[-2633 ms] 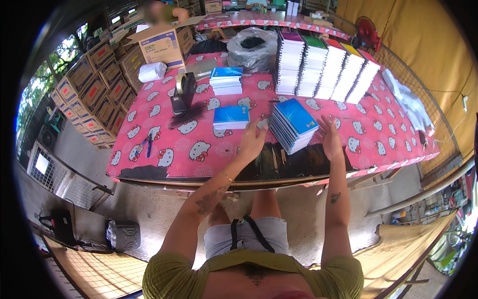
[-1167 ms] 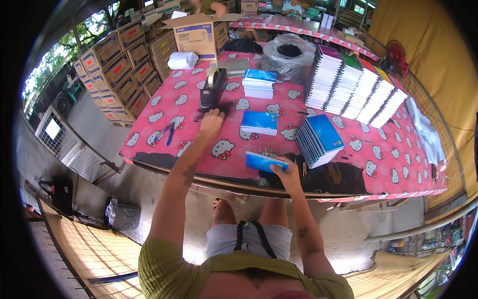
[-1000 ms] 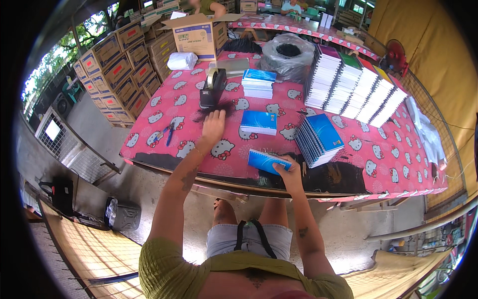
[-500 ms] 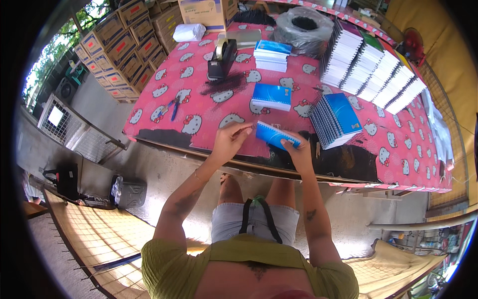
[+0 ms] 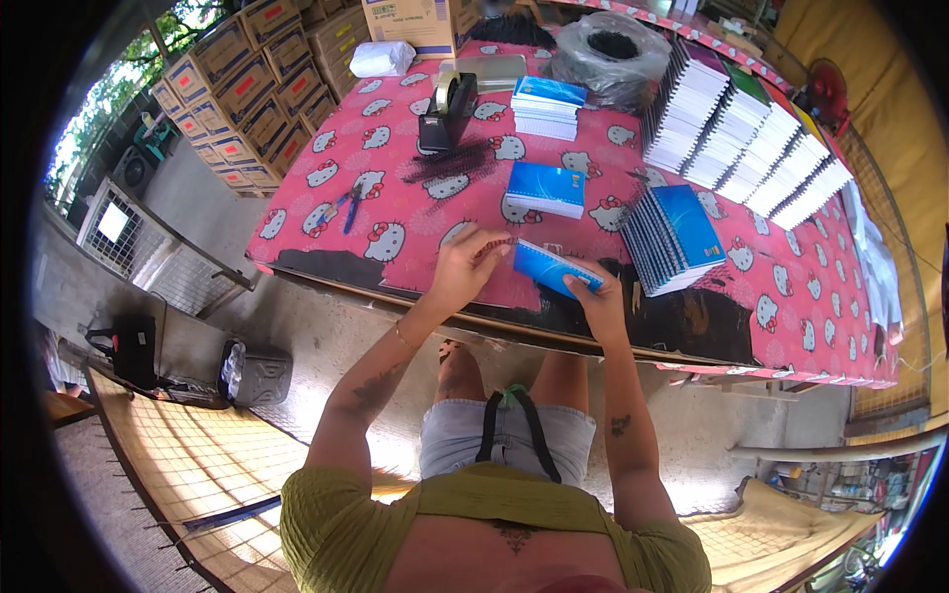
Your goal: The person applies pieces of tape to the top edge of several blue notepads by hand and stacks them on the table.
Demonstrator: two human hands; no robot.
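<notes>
Clock: 12 points straight away from me, 6 at my body.
Left hand: my left hand (image 5: 471, 265) is narrow, thumb and index pinched on what looks like a thin dark binding coil (image 5: 507, 241); it is too small to tell how firmly.
Right hand: my right hand (image 5: 601, 302) holds a blue notebook (image 5: 552, 268), thumb on the cover; the fingers underneath are hidden.
Notebook from left hand: at 3 o'clock, its near corner just beside my left fingertips; my right hand is the nearer, already touching it.
Notebook's long axis: 10 to 4 o'clock, the 10 o'clock end toward the coil, the 4 o'clock end in my right grip.
Forearms: left comes in from 7 o'clock, right from 5, elbows bent, hands near the table edge.
Past the notebook, 12 o'clock: a low pile of blue notebooks (image 5: 546, 190).
Toward 3 o'clock: a coil-bound blue stack (image 5: 677, 242).
11 o'clock: a heap of loose black coils (image 5: 465, 163), then a black tape dispenser (image 5: 450, 117).
2 o'clock, farther: tall stacks of bound notebooks (image 5: 732, 128).
</notes>
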